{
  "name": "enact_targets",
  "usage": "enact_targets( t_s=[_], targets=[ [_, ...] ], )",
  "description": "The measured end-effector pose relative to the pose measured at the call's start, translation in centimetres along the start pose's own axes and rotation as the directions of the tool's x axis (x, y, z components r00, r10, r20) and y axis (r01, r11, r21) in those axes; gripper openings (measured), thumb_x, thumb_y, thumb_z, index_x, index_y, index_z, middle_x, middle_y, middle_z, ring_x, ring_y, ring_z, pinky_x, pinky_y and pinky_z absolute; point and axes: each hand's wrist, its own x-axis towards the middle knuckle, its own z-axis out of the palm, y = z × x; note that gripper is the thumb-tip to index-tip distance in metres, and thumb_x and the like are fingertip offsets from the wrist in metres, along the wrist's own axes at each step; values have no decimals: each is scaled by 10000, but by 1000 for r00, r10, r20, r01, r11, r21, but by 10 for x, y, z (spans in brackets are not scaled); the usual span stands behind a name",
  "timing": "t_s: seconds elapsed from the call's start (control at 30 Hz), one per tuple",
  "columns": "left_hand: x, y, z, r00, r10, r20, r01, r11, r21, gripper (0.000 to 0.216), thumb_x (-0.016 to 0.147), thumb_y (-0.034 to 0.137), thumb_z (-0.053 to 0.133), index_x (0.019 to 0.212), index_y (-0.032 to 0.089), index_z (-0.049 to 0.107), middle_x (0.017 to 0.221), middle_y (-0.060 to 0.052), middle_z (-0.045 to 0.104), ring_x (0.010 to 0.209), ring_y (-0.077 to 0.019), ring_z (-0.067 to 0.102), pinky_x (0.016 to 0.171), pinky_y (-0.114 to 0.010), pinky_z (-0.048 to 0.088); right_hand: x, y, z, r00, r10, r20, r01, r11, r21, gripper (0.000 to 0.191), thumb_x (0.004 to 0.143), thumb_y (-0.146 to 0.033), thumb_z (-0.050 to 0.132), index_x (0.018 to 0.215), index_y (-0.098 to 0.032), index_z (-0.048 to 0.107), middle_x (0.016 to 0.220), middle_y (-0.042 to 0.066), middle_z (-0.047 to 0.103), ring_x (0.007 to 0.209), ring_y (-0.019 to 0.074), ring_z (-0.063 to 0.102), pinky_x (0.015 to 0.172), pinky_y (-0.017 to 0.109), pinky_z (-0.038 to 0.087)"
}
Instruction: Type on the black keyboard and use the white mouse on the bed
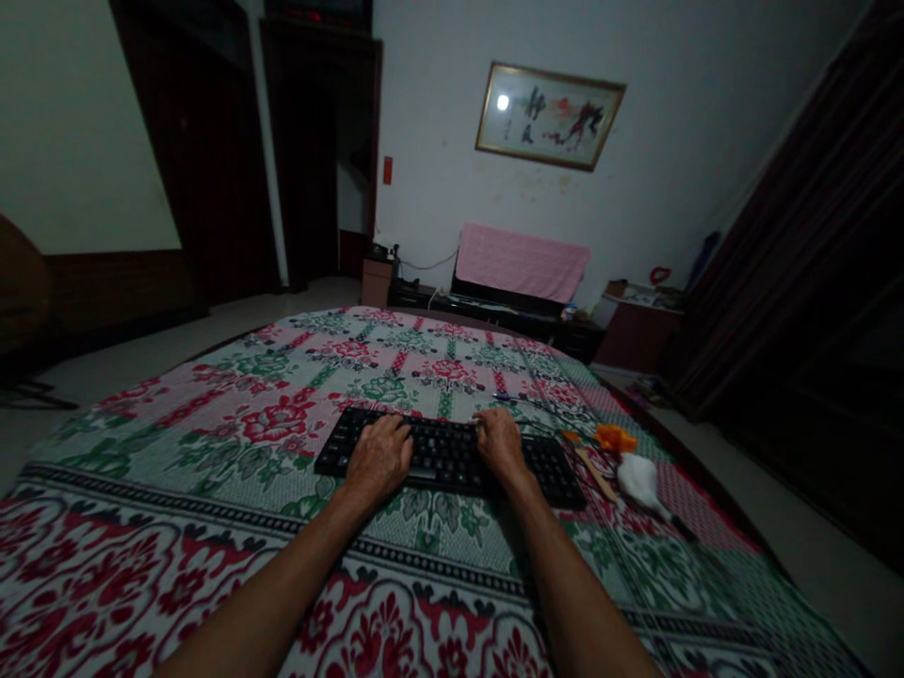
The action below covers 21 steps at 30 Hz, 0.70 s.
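Observation:
A black computer keyboard (444, 450) lies on the patterned bedspread in front of me, tilted slightly down to the right. My left hand (382, 454) rests on its left part, palm down, with the fingers laid over the keys. Over the keyboard's far edge, right of the middle, is my right hand (498, 439). Its fingers are bent together around a small whitish thing (474, 420), too small and dim to name. The keys under both hands are hidden.
Right of the keyboard lie an orange cloth-like piece (616, 438), a flat wooden-looking stick (597, 474) and a white fluffy thing (637, 478) with a dark handle. A thin dark cable (543, 407) runs behind. The bed's right edge (713, 504) borders the floor.

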Motion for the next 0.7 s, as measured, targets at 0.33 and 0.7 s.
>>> enact_targets(
  t_s=[0.33,0.7],
  targets=[
    [0,0,-2,1000,13,6,-13,1000,11,288,883,251,430,1053,170,649,1189,-109,619,1126,-247,535,927,-405,427,-6,-12,11,990,-130,57,129,991,24,316,817,-72,470,991,-213,693,975,80,578,945,188,516,837,295,366],
    [-1,1,-4,1000,19,-1,-19,999,44,285,886,252,434,1060,172,646,1195,-105,622,1138,-244,537,927,-398,429,-7,-16,8,976,-218,4,217,970,111,319,791,-48,478,956,-214,695,949,66,583,930,182,514,840,296,374]
  ],
)
